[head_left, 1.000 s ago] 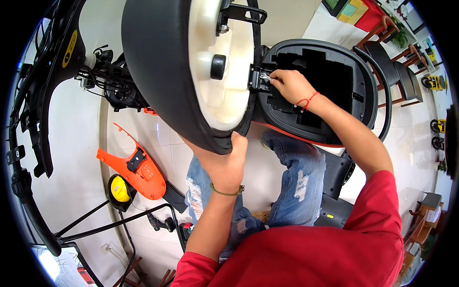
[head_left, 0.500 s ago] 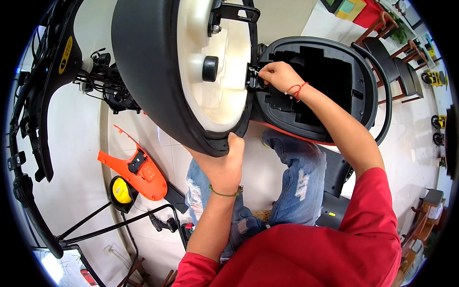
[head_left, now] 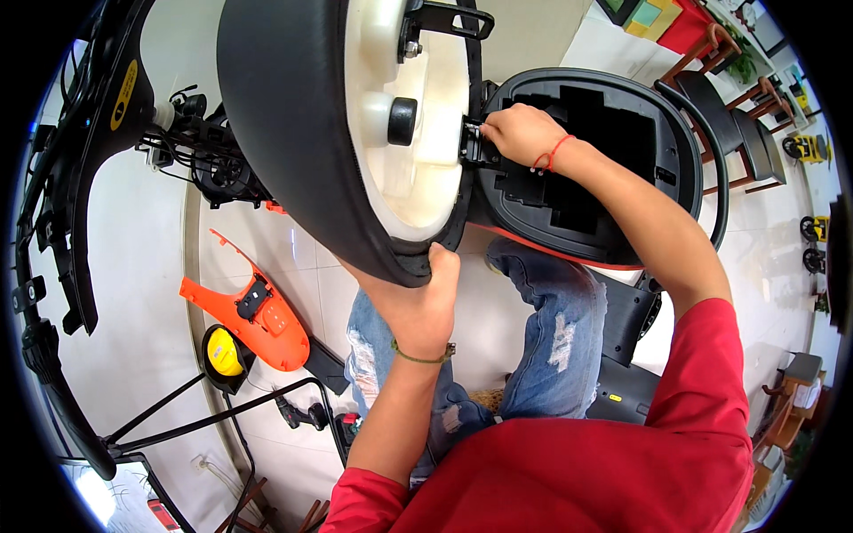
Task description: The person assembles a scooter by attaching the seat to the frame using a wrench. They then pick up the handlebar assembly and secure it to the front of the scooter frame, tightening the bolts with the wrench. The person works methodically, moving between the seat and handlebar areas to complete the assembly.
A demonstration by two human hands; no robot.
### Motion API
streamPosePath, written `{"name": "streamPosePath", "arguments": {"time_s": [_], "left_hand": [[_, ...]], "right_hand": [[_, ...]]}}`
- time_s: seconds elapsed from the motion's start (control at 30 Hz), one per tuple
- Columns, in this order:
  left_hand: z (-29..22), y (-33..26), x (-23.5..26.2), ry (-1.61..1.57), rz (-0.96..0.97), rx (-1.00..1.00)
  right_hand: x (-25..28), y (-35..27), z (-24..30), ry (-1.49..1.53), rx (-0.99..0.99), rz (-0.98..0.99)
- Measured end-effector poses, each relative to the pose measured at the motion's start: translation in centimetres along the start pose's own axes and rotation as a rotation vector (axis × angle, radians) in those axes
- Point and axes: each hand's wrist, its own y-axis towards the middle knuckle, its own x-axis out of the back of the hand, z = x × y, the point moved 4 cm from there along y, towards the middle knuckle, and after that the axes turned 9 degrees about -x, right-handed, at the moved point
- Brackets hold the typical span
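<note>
We hold the lower rim of the tilted black seat (head_left: 284,133), upper middle of the frame, grasped in our left hand (head_left: 416,306). To its right, our right hand (head_left: 526,135) bunches its fingers at the black hinge (head_left: 475,149); whether they grip anything, we cannot tell.

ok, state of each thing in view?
Seat: tilted up, pale underside exposed
Storage bin: open
Hinge: between seat and bin, fastening unclear
Left hand: gripping seat edge
Right hand: fingers closed at hinge, contents hidden
Orange panel: detached, on floor
Drill: lying down, unheld
</note>
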Motion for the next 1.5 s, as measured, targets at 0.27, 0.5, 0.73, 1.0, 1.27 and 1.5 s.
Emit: {"name": "streamPosePath", "arguments": {"time_s": [0.27, 0.5, 0.73, 1.0, 1.27, 1.5], "left_hand": [[-0.5, 0.0, -0.4, 0.003, -0.017, -0.053], [-0.6, -0.1, -0.3, -0.004, -0.013, -0.023], [-0.8, 0.1, -0.4, -0.036, -0.015, -0.024], [-0.6, 0.2, -0.4, -0.043, -0.026, 0.002], [-0.3, -0.1, -0.2, 0.018, -0.054, -0.122], [-0.4, 0.1, 0.0, -0.017, -0.018, 0.024]], "right_hand": [[0.7, 2.5, -0.8, 0.313, -0.218, 0.477], [0.5, 2.8, -1.4, 0.648, -0.523, 0.853], [1.8, 1.1, -0.9, 0.207, -0.214, 0.418], [-1.8, -2.5, -1.0, 0.357, -0.122, -0.064], [-2.2, -1.5, -1.5, 0.526, -0.224, -0.031], [-1.2, -0.4, -1.5, 0.388, -0.110, -0.003]]}}
